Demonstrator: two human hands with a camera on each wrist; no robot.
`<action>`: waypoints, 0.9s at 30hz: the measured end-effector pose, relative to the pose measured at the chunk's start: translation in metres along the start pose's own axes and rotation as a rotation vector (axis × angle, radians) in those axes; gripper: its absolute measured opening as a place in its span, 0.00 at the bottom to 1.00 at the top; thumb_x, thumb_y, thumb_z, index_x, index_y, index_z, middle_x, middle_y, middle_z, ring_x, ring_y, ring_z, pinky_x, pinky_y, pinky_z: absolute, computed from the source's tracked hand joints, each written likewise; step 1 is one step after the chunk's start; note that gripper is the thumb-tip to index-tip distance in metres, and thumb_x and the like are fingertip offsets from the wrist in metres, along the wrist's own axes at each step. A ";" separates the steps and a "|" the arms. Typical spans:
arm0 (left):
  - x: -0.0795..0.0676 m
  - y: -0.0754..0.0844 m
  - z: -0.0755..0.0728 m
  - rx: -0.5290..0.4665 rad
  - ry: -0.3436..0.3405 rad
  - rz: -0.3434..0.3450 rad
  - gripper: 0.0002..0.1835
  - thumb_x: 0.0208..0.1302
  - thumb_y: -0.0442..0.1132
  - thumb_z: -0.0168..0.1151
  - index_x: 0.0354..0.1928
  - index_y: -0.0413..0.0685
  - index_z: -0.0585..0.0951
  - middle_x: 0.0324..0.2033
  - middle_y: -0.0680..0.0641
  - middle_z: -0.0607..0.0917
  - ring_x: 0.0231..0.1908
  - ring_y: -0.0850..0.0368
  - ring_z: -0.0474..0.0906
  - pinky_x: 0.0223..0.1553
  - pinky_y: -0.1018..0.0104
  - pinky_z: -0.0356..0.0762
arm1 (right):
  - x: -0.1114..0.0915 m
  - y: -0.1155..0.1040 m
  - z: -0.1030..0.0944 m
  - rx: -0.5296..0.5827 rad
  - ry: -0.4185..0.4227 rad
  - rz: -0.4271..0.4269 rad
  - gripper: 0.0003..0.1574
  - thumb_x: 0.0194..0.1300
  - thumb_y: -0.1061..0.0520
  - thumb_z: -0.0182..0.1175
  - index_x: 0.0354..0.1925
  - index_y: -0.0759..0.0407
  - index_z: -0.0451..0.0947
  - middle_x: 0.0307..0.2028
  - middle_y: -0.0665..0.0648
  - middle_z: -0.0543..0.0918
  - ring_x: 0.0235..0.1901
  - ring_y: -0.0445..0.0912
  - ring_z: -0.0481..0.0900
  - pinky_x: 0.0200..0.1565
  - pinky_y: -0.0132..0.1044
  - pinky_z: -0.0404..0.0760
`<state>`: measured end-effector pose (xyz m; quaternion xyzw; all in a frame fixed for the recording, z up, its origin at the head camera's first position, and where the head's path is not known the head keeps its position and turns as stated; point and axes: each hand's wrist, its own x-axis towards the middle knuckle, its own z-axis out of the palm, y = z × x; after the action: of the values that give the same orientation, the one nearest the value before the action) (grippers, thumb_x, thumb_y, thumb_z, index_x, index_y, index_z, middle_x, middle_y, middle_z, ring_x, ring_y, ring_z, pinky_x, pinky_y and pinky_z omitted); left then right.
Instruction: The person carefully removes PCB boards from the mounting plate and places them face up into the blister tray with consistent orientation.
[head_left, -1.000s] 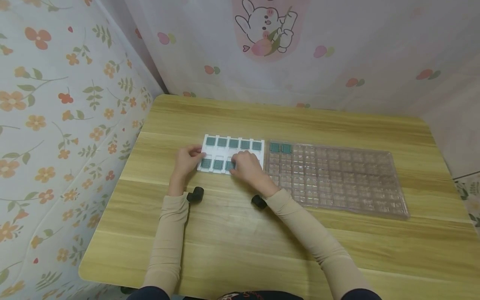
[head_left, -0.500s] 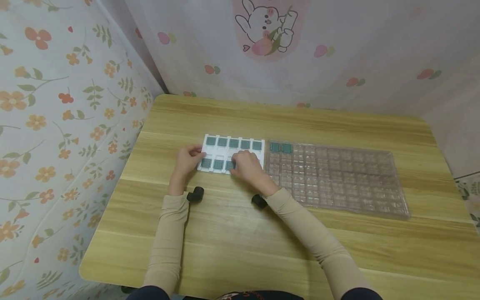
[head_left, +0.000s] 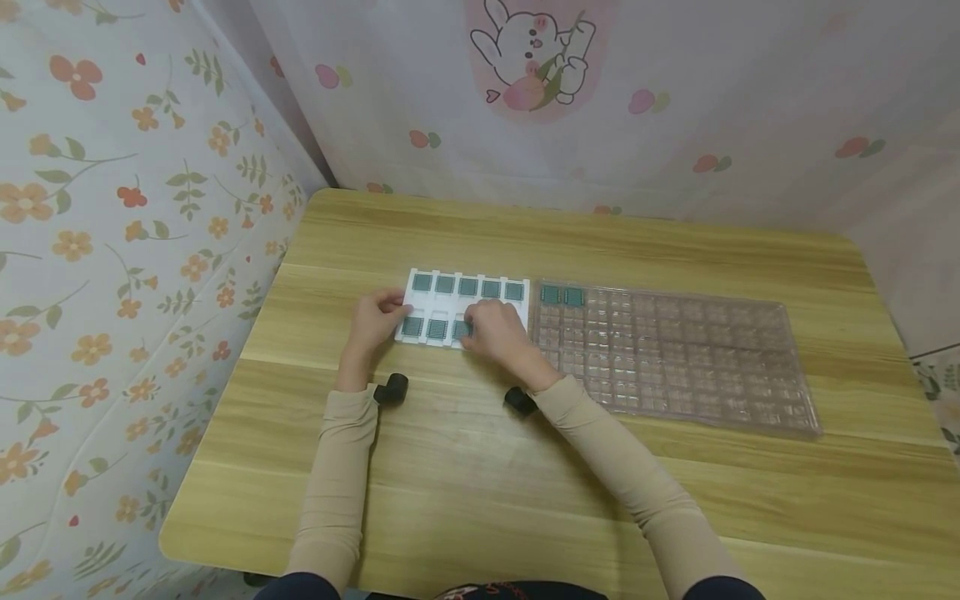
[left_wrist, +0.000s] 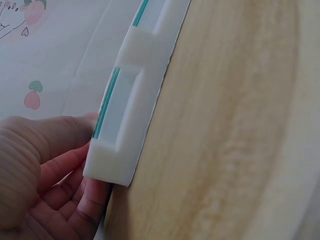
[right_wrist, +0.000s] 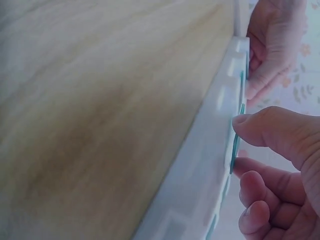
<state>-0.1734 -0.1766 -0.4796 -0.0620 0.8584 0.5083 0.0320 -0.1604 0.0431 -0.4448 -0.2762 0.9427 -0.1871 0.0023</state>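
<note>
**My right hand pinches a green chip in a white tray while my left hand holds the tray's end**

Head view: I look down on a wood-grain table [head_left: 427, 500]. The white tray [head_left: 450, 303] lies flat on it, with five green squares [head_left: 467, 287] along its far row. My left hand [head_left: 375, 321] grips the tray's left end. My right hand [head_left: 497, 329] is over the near row, thumb and finger at a green chip [head_left: 462, 330], the third from the left; it hides part of the row beyond. Just to the right lies a long clear tray [head_left: 697, 358] of many pockets, with two more squares [head_left: 562, 296] in its far left corner.

Left wrist view: my thumb presses the tray's rim and my fingers curl beside and below its corner.

Right wrist view: my thumb and a finger grasp the chip by opposite edges, the other fingers curled clear. The chip is at its slot; whether it has left the floor, I cannot tell.

I judge the step in hand to be freeing or seating this chip. The next move calls for a light, level pinch and a steadied tray, so that neighbouring chips stay put.
</note>
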 end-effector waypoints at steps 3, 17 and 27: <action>0.000 0.000 0.000 -0.005 -0.001 0.002 0.17 0.60 0.33 0.62 0.50 0.33 0.79 0.41 0.36 0.81 0.38 0.48 0.75 0.35 0.70 0.70 | -0.001 0.002 -0.003 0.000 0.005 0.005 0.16 0.48 0.55 0.70 0.35 0.65 0.83 0.34 0.60 0.85 0.33 0.51 0.82 0.36 0.40 0.80; 0.000 -0.001 0.001 -0.034 -0.003 0.011 0.17 0.59 0.31 0.62 0.50 0.32 0.78 0.40 0.36 0.81 0.38 0.48 0.75 0.35 0.71 0.70 | -0.005 0.007 -0.021 0.012 -0.025 0.048 0.16 0.51 0.56 0.69 0.38 0.65 0.82 0.31 0.58 0.84 0.26 0.47 0.77 0.41 0.45 0.77; 0.000 -0.001 0.000 -0.044 0.001 0.054 0.17 0.58 0.30 0.63 0.49 0.29 0.78 0.39 0.33 0.81 0.38 0.46 0.76 0.34 0.75 0.70 | -0.007 0.010 -0.030 -0.037 -0.041 0.070 0.16 0.53 0.52 0.68 0.38 0.61 0.83 0.30 0.55 0.84 0.24 0.44 0.77 0.52 0.61 0.69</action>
<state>-0.1733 -0.1774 -0.4807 -0.0397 0.8483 0.5278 0.0161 -0.1628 0.0649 -0.4214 -0.2468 0.9549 -0.1635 0.0232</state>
